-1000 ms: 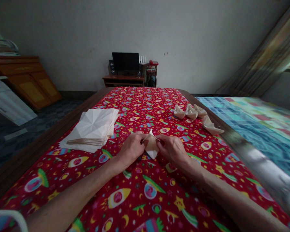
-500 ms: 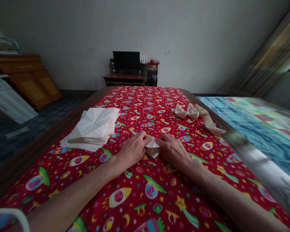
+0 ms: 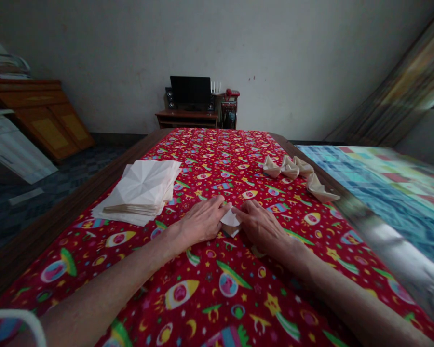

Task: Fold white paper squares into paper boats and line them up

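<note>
Between my hands lies a small folded piece of paper, white on its upper flap and beige below, its lower point toward me. My left hand presses its left edge, fingers closed at the paper. On the opposite edge my right hand is closed with thumb and fingertips on the paper. Both hands rest on the red patterned tablecloth. To the left sits a stack of creased white paper sheets. Several folded beige paper pieces stand at the right, one of them nearer the table's edge.
The table's dark wooden edge runs along the right, with a bed beyond it. A monitor and a red telephone stand by the far wall. A white curved object shows at lower left, and a wooden cabinet farther left.
The paper's top point, upright a second ago, is now folded down toward me, showing white. My hands have closed in on its upper edge and since moved little.
</note>
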Demonstrator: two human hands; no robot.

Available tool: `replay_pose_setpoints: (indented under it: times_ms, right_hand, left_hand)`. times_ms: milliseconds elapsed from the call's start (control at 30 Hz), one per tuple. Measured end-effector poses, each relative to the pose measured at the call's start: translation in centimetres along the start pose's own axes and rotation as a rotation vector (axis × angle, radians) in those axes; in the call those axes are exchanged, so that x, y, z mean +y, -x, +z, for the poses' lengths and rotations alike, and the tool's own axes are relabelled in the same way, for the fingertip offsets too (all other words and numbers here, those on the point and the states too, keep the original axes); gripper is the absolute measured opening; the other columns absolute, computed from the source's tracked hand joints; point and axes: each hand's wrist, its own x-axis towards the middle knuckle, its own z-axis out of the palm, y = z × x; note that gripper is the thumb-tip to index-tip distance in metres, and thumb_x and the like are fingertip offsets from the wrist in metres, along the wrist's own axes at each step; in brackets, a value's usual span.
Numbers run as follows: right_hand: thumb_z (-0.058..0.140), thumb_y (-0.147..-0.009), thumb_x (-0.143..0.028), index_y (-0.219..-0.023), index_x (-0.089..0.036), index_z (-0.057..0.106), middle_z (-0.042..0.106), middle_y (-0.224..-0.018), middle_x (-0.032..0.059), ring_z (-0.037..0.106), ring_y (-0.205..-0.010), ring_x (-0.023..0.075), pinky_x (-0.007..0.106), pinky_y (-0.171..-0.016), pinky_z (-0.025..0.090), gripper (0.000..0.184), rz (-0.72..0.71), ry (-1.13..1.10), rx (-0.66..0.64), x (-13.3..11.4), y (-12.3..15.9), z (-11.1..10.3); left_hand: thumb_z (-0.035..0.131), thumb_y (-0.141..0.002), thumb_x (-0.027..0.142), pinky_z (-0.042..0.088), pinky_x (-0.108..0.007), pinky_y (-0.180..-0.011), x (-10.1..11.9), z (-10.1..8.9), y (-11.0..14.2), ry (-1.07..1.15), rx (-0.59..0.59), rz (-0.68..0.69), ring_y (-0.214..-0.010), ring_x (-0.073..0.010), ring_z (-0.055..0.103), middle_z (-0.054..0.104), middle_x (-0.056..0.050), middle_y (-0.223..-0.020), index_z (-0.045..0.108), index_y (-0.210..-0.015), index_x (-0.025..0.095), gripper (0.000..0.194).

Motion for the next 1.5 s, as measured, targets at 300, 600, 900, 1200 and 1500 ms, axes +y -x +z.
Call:
replay_pose_setpoints:
  times_ms: [300,600,900,1200,1500]
  right_hand:
    - [0.041,-0.092,-0.015,-0.108,-0.019,0.056,0.052,-0.092,0.0072,0.046,-0.077,0.0160,0.026,-0.060,0.033,0.023,-0.037,0.056,0.054,0.2,0.4,0.2]
    - [0.043,-0.089,-0.011,-0.120,-0.017,0.052,0.052,-0.114,0.0129,0.046,-0.100,0.0223,0.036,-0.083,0.043,0.032,-0.233,-0.025,0.233,0.6,2.6,1.2]
    - [0.053,-0.083,-0.010,-0.113,-0.024,0.060,0.053,-0.113,0.0096,0.049,-0.099,0.0209,0.034,-0.083,0.045,0.034,-0.244,-0.096,0.102,1.1,2.5,1.2]
    - [0.051,-0.082,-0.010,-0.105,-0.024,0.062,0.052,-0.111,0.0088,0.048,-0.097,0.0203,0.033,-0.079,0.042,0.029,-0.223,-0.074,0.085,0.9,2.4,1.0]
    - [0.053,-0.080,-0.009,-0.095,-0.022,0.062,0.051,-0.110,0.0065,0.046,-0.095,0.0185,0.030,-0.079,0.040,0.023,-0.220,-0.123,0.099,1.0,2.5,1.2]
  left_hand:
    - [0.040,-0.092,0.017,0.047,-0.035,-0.086,0.4,0.4,1.8,0.086,0.146,0.020,-0.099,-0.0204,0.050,0.051,-0.007,-0.109,0.051,-0.117,0.020,0.026]
    - [0.040,-0.094,0.017,0.046,-0.031,-0.086,0.3,1.0,2.3,0.240,0.209,-0.009,-0.098,-0.0183,0.051,0.054,-0.006,-0.100,0.055,-0.112,0.018,0.024]
    - [0.039,-0.092,0.014,0.045,-0.037,-0.091,0.7,0.0,3.4,0.191,0.115,0.031,-0.105,-0.0215,0.049,0.052,-0.010,-0.113,0.049,-0.120,0.017,0.030]
    - [0.039,-0.092,0.009,0.046,-0.035,-0.093,0.3,0.4,3.3,0.319,0.222,0.075,-0.106,-0.0195,0.048,0.056,-0.009,-0.113,0.052,-0.117,0.014,0.029]
    - [0.037,-0.086,0.001,0.045,-0.040,-0.099,-0.9,0.6,4.4,0.280,0.223,0.068,-0.113,-0.0205,0.045,0.055,-0.007,-0.124,0.045,-0.131,0.016,0.048]
